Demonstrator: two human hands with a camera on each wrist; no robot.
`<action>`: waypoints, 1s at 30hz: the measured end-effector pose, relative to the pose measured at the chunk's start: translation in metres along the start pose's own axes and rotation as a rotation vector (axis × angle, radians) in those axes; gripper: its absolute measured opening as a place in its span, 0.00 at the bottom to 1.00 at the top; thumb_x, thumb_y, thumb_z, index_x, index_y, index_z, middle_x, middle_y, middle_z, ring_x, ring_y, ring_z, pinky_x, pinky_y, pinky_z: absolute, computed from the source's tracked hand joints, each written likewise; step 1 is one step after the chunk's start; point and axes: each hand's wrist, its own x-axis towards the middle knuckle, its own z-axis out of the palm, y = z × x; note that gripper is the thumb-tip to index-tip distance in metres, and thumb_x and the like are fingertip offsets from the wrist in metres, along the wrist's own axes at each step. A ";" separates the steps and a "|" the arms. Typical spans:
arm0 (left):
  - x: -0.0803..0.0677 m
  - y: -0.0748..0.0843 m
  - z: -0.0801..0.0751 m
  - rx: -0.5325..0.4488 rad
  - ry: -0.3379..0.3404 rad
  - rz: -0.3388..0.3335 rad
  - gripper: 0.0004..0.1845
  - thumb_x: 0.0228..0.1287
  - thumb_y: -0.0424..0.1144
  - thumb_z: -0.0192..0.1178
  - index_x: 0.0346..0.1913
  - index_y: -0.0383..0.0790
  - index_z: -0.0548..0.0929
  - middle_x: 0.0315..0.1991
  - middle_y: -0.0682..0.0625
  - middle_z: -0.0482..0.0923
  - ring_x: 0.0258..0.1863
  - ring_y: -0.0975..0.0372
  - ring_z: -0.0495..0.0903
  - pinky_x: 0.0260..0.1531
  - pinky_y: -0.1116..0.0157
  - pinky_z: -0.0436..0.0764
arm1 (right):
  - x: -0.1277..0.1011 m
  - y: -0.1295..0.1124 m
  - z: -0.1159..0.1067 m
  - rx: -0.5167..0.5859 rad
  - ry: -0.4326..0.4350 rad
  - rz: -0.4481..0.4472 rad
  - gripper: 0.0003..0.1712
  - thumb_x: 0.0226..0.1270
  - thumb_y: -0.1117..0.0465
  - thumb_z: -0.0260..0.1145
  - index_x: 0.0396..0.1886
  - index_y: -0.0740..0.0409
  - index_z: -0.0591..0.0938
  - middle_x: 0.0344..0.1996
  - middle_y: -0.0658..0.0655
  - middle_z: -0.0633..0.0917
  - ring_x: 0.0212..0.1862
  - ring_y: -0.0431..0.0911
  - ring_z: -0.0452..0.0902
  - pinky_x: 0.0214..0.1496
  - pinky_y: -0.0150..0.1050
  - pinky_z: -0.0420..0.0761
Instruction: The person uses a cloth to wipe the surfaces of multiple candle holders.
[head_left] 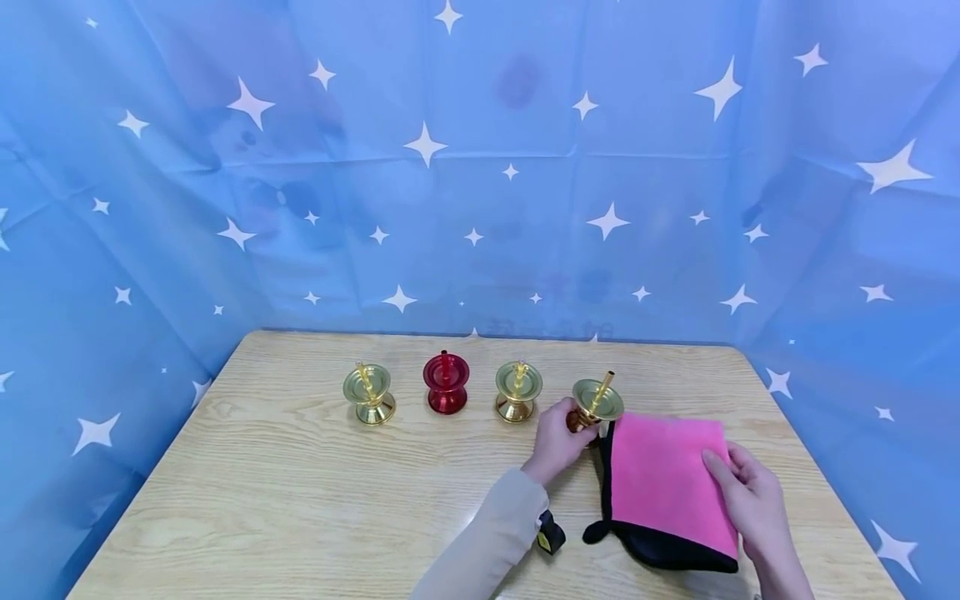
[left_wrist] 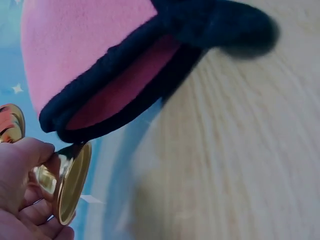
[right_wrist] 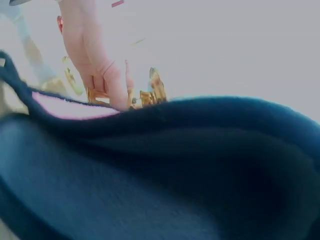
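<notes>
The left hand [head_left: 558,440] pinches a gold holder [head_left: 597,400] between thumb and fingers, gripping its narrow waist between the flared base and the upper dish. The right hand [head_left: 752,498] pinches the right edge of a pink pouch [head_left: 663,475], with the thumb lying across the pink face and the other fingers mostly behind the cloth.

The gold holder is at the right end of a row of four, just beside the pouch's upper left corner; whether the two touch is hard to tell. A thin tube [head_left: 603,389] rises from its dish, leaning to the right. Its base is partly hidden, so whether it rests on the bench [head_left: 300,500] cannot be told. The pouch has black trim along its left and lower edges and a black loop [head_left: 597,532] at its lower left corner. From the left wrist, its mouth shows parted, pink inside.

A black object [head_left: 551,535] with a yellow mark sits against the left sleeve [head_left: 487,533]. Left of the gripped holder stand a second gold holder [head_left: 517,387], a red holder [head_left: 446,383] and a third gold holder [head_left: 367,388], well apart, each with an upright tube. A blue curtain [head_left: 375,208] with white stars hangs behind the bench and along both sides.
</notes>
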 end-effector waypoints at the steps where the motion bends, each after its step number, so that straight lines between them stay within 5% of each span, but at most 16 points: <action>1: -0.001 0.002 -0.002 -0.011 -0.002 0.008 0.09 0.50 0.31 0.69 0.34 0.36 0.80 0.27 0.51 0.79 0.26 0.71 0.72 0.26 0.78 0.71 | -0.001 -0.002 0.000 0.011 0.021 -0.008 0.08 0.71 0.54 0.55 0.44 0.47 0.77 0.19 0.38 0.79 0.20 0.36 0.75 0.21 0.33 0.74; 3: -0.002 0.007 -0.005 -0.039 -0.011 0.018 0.09 0.50 0.31 0.68 0.34 0.35 0.80 0.26 0.51 0.79 0.25 0.70 0.72 0.25 0.78 0.71 | -0.003 -0.007 0.002 0.022 0.072 -0.031 0.03 0.70 0.56 0.56 0.38 0.41 0.76 0.18 0.40 0.78 0.19 0.36 0.74 0.20 0.32 0.73; 8: -0.007 0.019 -0.015 -0.103 -0.039 0.056 0.08 0.51 0.29 0.67 0.35 0.34 0.79 0.28 0.49 0.80 0.25 0.69 0.74 0.25 0.79 0.72 | -0.007 -0.019 0.011 -0.015 0.216 -0.145 0.03 0.67 0.62 0.59 0.38 0.49 0.76 0.15 0.41 0.74 0.17 0.34 0.69 0.18 0.28 0.69; 15: -0.013 0.032 -0.031 -0.137 -0.080 0.069 0.08 0.51 0.32 0.65 0.34 0.34 0.79 0.25 0.53 0.74 0.24 0.72 0.65 0.23 0.78 0.66 | -0.007 -0.031 0.029 -0.036 0.344 -0.476 0.07 0.60 0.73 0.60 0.40 0.66 0.77 0.15 0.41 0.70 0.17 0.29 0.63 0.19 0.24 0.63; 21: -0.019 0.038 -0.047 -0.144 -0.100 0.069 0.07 0.52 0.33 0.63 0.34 0.35 0.79 0.28 0.53 0.75 0.25 0.73 0.66 0.24 0.78 0.68 | -0.002 -0.039 0.045 -0.027 0.407 -0.722 0.08 0.59 0.76 0.59 0.39 0.71 0.78 0.18 0.45 0.68 0.20 0.29 0.59 0.21 0.24 0.58; 25: -0.023 0.044 -0.058 -0.147 -0.114 0.077 0.06 0.52 0.33 0.63 0.31 0.35 0.77 0.25 0.51 0.74 0.23 0.72 0.65 0.23 0.78 0.66 | -0.001 -0.045 0.053 0.002 0.398 -0.814 0.08 0.58 0.78 0.59 0.39 0.73 0.77 0.19 0.48 0.68 0.21 0.29 0.58 0.22 0.23 0.58; 30: -0.028 0.052 -0.069 -0.142 -0.134 0.123 0.05 0.52 0.32 0.62 0.31 0.36 0.76 0.23 0.42 0.73 0.22 0.72 0.63 0.22 0.78 0.63 | -0.005 -0.052 0.059 0.122 0.259 -0.826 0.11 0.54 0.82 0.57 0.39 0.75 0.76 0.25 0.44 0.75 0.25 0.29 0.64 0.25 0.21 0.63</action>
